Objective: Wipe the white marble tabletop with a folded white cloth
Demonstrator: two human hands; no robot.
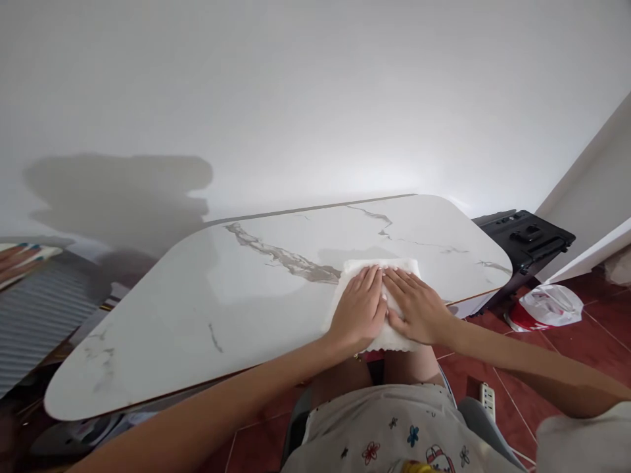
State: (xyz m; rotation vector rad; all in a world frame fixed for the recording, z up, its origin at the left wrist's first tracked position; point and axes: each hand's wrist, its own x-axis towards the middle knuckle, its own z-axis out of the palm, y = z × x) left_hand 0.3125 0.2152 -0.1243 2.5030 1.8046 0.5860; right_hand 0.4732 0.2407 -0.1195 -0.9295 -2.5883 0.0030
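Note:
A white cloth (pixel 351 270) with a scalloped edge lies flat on the white marble-patterned table (pixel 276 302), near its front edge, and part of it hangs over that edge. My left hand (pixel 361 305) rests on the cloth's left half, palm down with fingers stretched out. On the right half lies my right hand (pixel 415 303), also flat, its fingers pointing up and to the left. The two hands nearly meet at the fingertips and thumbs. Neither one grips the cloth; both lie on top of it.
Behind the table rises a white wall (pixel 315 98). A black suitcase (pixel 527 238) stands beyond the table's right end. On the red tiled floor are a white and red plastic bag (pixel 547 307) and a power strip (pixel 488 399). Another person's hand (pixel 20 258) shows at far left.

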